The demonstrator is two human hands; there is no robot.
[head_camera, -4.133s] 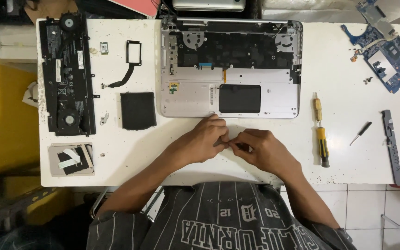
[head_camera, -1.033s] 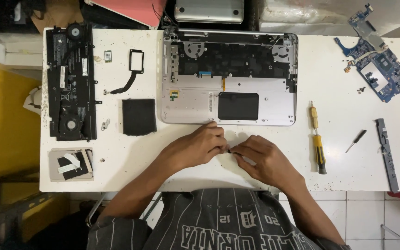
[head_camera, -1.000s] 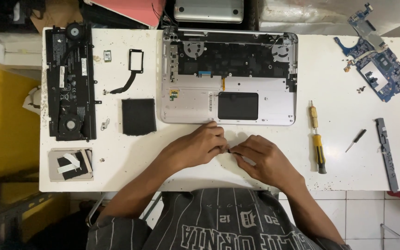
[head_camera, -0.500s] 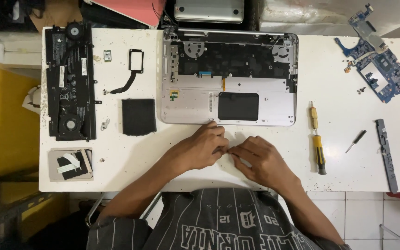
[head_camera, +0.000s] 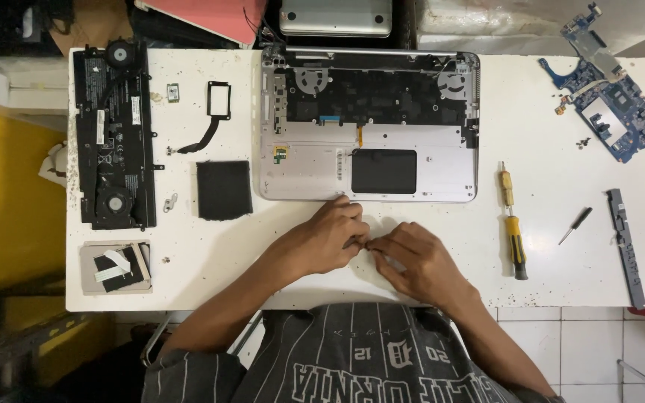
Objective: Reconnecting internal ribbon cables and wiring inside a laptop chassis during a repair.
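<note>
My left hand point(head_camera: 328, 239) and my right hand point(head_camera: 417, 259) meet fingertip to fingertip on the white table point(head_camera: 554, 246), just in front of an opened silver laptop base point(head_camera: 371, 127). Both pinch something very small between the fingers; it is too small to identify. The laptop base lies with its inside up, showing a black inner plate, two fan openings and a black rectangular pad near its front edge.
A black battery and fan assembly point(head_camera: 113, 134) lies at the far left, with a black square pad point(head_camera: 224, 189) and a black bracket with cable point(head_camera: 214, 112) beside it. A yellow-handled screwdriver point(head_camera: 513, 231), a small dark driver point(head_camera: 575, 225), a grey strip point(head_camera: 625, 246) and a blue circuit board point(head_camera: 614, 104) lie right.
Both hands stay together in front of the laptop base with only slight finger movement. The view has shifted a little.
</note>
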